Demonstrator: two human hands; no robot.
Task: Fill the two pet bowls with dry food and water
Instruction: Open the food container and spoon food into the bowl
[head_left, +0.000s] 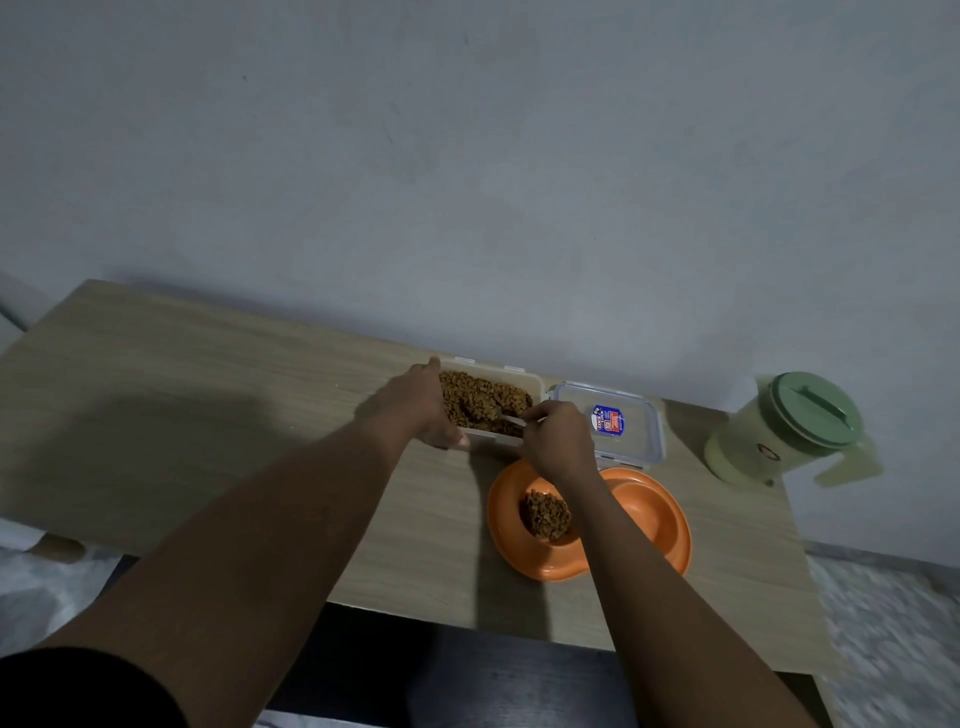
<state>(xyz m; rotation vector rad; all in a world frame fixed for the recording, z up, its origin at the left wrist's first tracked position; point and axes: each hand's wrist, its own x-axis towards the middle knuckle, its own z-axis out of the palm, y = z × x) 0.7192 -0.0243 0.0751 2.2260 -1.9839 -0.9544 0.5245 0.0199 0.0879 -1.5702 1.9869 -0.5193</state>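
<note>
Kibble container (537, 389) gripped by left hand (426, 410); right hand (558, 441) pinches spoon (511, 418) inside it.

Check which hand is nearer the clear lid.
Right. The right hand, pinching the spoon, is right at the clear lid's left edge. The left hand grips the food container's left end, with the whole container between it and the lid.

Behind bowl (662, 525), container (536, 385), lid (636, 415) just beside it (pitcher (779, 441) farther right)
</note>
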